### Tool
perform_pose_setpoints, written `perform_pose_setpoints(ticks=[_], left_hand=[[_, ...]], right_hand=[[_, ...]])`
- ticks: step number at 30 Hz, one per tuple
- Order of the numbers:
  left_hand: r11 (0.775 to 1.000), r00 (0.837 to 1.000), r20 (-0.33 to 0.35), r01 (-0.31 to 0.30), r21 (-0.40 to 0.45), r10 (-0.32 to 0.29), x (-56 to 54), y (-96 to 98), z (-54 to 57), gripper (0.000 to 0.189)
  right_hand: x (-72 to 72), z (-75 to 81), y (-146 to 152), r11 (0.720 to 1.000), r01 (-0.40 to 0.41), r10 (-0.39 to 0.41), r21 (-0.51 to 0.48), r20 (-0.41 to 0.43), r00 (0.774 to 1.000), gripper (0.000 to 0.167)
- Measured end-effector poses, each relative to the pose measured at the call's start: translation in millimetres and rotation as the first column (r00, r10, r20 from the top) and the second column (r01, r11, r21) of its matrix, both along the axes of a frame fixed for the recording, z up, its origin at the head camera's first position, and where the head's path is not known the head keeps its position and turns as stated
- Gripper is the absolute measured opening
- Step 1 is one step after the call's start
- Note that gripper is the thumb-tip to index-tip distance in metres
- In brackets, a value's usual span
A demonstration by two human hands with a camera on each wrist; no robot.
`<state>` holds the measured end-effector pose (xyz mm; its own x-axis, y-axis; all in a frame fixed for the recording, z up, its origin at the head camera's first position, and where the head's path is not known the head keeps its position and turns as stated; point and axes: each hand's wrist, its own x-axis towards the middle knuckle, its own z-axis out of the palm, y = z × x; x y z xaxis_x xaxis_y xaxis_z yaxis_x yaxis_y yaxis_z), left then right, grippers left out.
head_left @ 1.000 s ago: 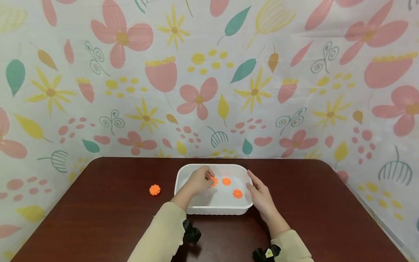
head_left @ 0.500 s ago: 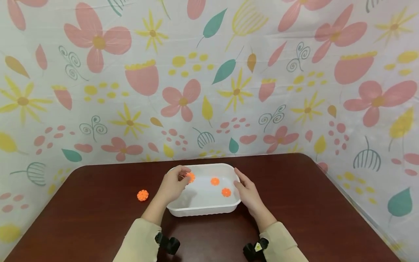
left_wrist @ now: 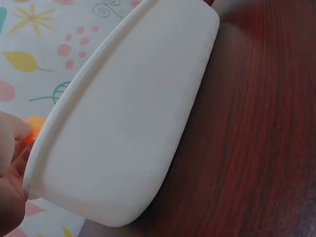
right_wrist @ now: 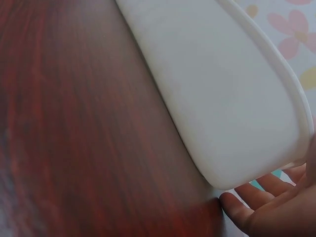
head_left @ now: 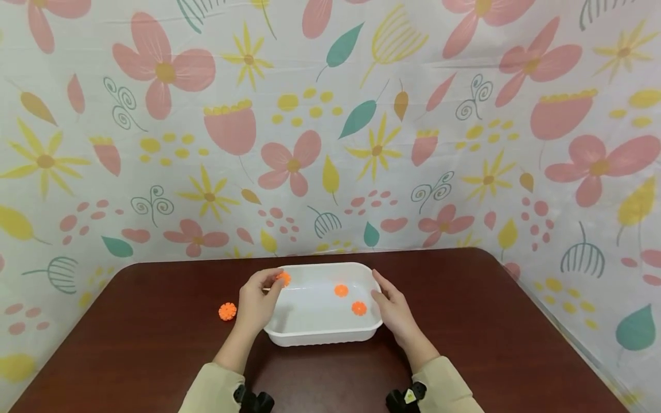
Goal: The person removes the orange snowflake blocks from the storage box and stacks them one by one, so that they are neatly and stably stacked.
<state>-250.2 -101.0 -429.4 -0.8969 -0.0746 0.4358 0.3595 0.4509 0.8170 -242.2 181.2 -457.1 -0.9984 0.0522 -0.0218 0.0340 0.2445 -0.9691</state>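
My left hand [head_left: 258, 301] is at the left rim of a white tray [head_left: 325, 334]. Between its thumb and fingers it pinches an orange flower-shaped piece [head_left: 284, 279], which also shows in part past the rim in the left wrist view as an orange piece [left_wrist: 34, 126]. My right hand [head_left: 396, 310] grips the tray's right end, thumb over the rim. In the right wrist view its fingers [right_wrist: 261, 197] lie along the outside of the tray wall. Two more flat orange flower pieces [head_left: 341, 291] lie apart inside the tray.
A thicker, rounded orange flower piece [head_left: 227, 311] lies on the dark wooden table [head_left: 144, 344], left of my left hand. Behind the table's far edge hangs a flower-patterned cloth [head_left: 294, 218]. Black cameras are strapped at both wrists.
My left hand has moved left from inside the tray to its left rim, carrying the orange piece. The right hand stays at the tray's right end. The head view has shifted.
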Motion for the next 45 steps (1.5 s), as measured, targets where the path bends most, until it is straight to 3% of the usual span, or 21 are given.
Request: perform_pose_setpoints(ticks=[4,14,22,38,45], left_hand=[[0.998,1.0,-0.006,-0.02,0.053,0.021,0.9,-5.4,-0.9,0.023],[0.985,0.991,0.099,-0.104,0.135,0.091,8.1,-24.7,-5.6,0.016],[0.975,0.989,0.137,-0.091,0.201,0.064,5.5,-35.0,-4.4,0.018],[0.986,0.979,0.204,-0.062,0.158,0.029,-3.3,-59.0,3.7,0.019],[0.986,0.97,0.239,-0.081,0.145,0.045,-7.1,-67.8,9.5,0.022]], right_hand=[[0.3,1.1,0,1.0,0.001,-0.001,0.006,-0.005,1.0,0.05],[3.6,0.0,-3,1.0,-0.014,0.014,0.014,0.01,1.0,0.05],[1.9,1.9,0,1.0,-0.019,0.019,0.013,0.018,1.0,0.05],[-2.2,-0.7,-1,1.0,-0.016,0.015,0.01,0.039,0.999,0.051],[-2.9,3.9,0,1.0,-0.022,0.022,0.011,0.038,0.999,0.051]])
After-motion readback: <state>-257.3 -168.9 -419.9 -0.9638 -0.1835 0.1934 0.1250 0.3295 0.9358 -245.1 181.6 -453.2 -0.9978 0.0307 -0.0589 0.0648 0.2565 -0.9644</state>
